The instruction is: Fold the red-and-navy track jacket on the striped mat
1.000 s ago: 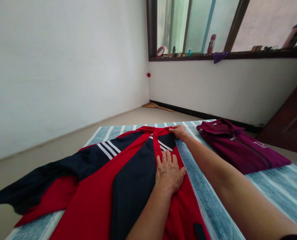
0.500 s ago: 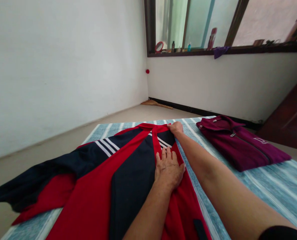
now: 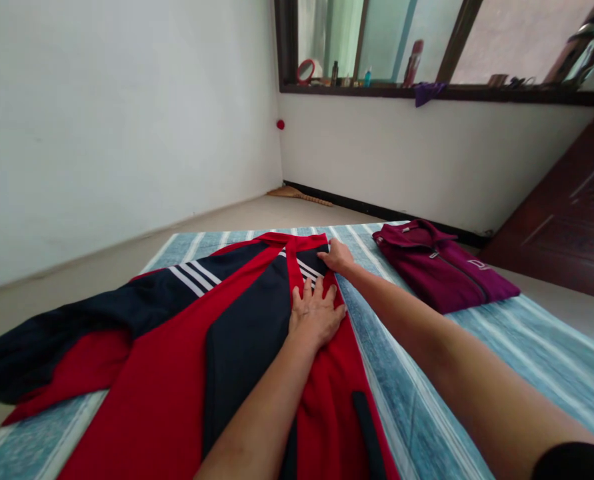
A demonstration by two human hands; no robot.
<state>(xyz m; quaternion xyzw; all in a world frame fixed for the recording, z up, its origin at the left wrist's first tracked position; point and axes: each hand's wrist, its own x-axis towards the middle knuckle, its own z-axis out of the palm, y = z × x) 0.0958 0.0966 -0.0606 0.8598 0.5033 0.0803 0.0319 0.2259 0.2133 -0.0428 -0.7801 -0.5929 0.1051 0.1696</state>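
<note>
A red and navy jacket point(image 3: 187, 347) with white stripes lies spread on a blue striped cloth point(image 3: 417, 400). My left hand point(image 3: 315, 315) rests flat on the jacket's front, fingers apart, pressing the fabric. My right hand point(image 3: 337, 256) reaches farther out and touches the jacket's right edge near the collar, fingers curled on the fabric. One navy sleeve point(image 3: 41, 347) hangs off the left side of the cloth.
A folded maroon zip jacket point(image 3: 439, 267) lies on the cloth to the right. White walls meet at the far corner. A window ledge point(image 3: 427, 90) holds bottles and a small mirror. A dark wooden door point(image 3: 567, 220) stands at the right. A broom point(image 3: 299, 195) lies by the far wall.
The view has shifted, so both hands and the jacket sit slightly lower and to the left. My left hand slid a little toward the collar. My right hand stays at the collar edge.
</note>
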